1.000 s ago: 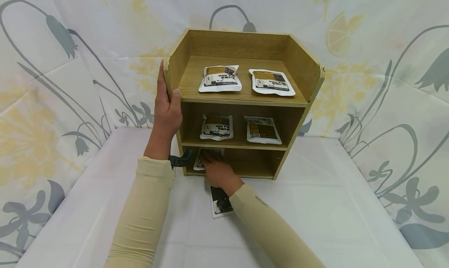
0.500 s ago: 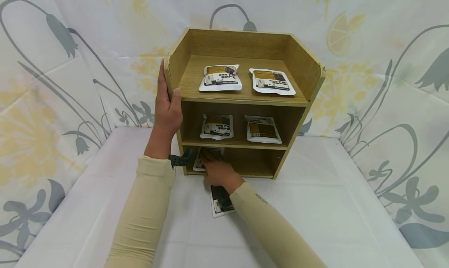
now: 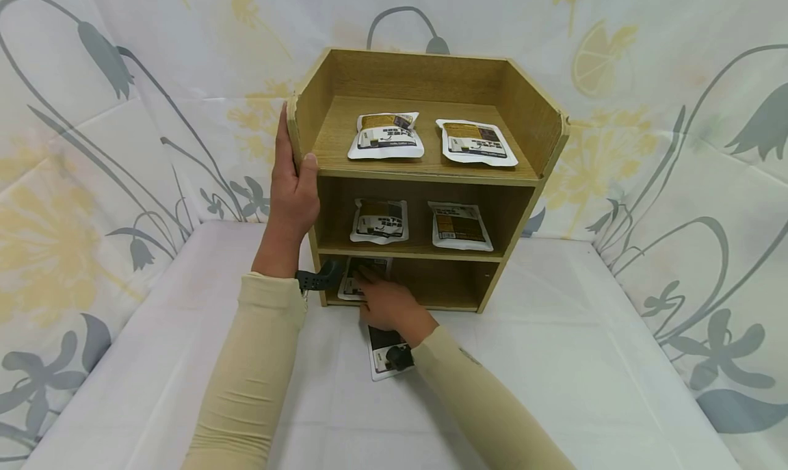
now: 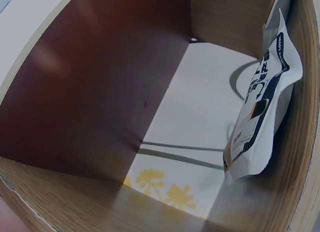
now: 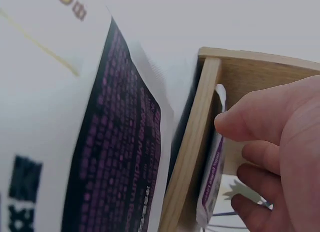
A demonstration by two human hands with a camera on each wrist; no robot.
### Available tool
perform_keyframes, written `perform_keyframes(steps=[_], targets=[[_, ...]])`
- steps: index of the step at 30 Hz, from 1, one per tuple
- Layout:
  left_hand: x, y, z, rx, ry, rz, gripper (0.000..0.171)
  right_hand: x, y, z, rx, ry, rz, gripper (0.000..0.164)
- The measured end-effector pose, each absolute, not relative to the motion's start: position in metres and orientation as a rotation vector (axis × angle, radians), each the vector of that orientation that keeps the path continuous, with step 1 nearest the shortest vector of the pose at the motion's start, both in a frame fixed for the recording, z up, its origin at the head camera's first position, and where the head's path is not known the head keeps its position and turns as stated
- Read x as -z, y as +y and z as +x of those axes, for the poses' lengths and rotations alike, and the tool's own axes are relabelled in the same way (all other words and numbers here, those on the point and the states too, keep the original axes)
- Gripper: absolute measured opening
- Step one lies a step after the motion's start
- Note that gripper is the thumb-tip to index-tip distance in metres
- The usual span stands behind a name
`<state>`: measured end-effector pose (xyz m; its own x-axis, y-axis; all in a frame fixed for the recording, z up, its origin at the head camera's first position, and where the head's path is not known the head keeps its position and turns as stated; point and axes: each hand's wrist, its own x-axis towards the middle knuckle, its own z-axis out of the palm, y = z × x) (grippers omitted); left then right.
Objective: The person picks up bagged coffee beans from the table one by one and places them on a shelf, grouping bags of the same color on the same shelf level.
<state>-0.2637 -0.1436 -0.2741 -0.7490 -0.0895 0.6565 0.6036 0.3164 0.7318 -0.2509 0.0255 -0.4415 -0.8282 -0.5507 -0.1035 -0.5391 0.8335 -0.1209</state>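
Observation:
My left hand [image 3: 294,200] holds the left side panel of a small wooden shelf unit [image 3: 425,177], thumb at the front edge, fingers along the outside. My right hand [image 3: 394,309] reaches into the bottom compartment, over a white and dark pouch [image 3: 349,289] lying at its left. In the right wrist view the thumb [image 5: 237,119] is at that pouch's face [image 5: 212,172], and the other fingers are loosely bent without pinching it. Another pouch [image 3: 378,360] lies on the table under my right wrist, partly hidden by it.
Two pouches, a left one [image 3: 386,136] and a right one [image 3: 477,143], lie on the top shelf. The middle shelf bears a left pouch [image 3: 379,222] and a right pouch [image 3: 460,226]. A white cloth [image 3: 554,360] covers the table, and a flower-patterned cloth [image 3: 665,114] hangs behind.
The right hand shifts very slightly at the bottom pouch, and its wrist turns a little. The left hand, the shelf unit and the other pouches stay where they were.

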Motion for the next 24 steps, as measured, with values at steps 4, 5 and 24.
perform_keyframes(steps=[4,5,24], targets=[[0.273,-0.143,-0.263,1.478,-1.98,-0.454,0.065,0.441,0.03,-0.246,0.126,2.896,-0.874,0.057],[0.273,-0.143,-0.263,1.477,-1.981,-0.453,0.065,0.44,0.032,-0.245,0.124,2.903,-0.884,0.057],[0.273,-0.143,-0.262,1.476,-1.994,-0.432,0.064,0.432,0.061,-0.211,0.225,2.897,-0.98,0.063]])
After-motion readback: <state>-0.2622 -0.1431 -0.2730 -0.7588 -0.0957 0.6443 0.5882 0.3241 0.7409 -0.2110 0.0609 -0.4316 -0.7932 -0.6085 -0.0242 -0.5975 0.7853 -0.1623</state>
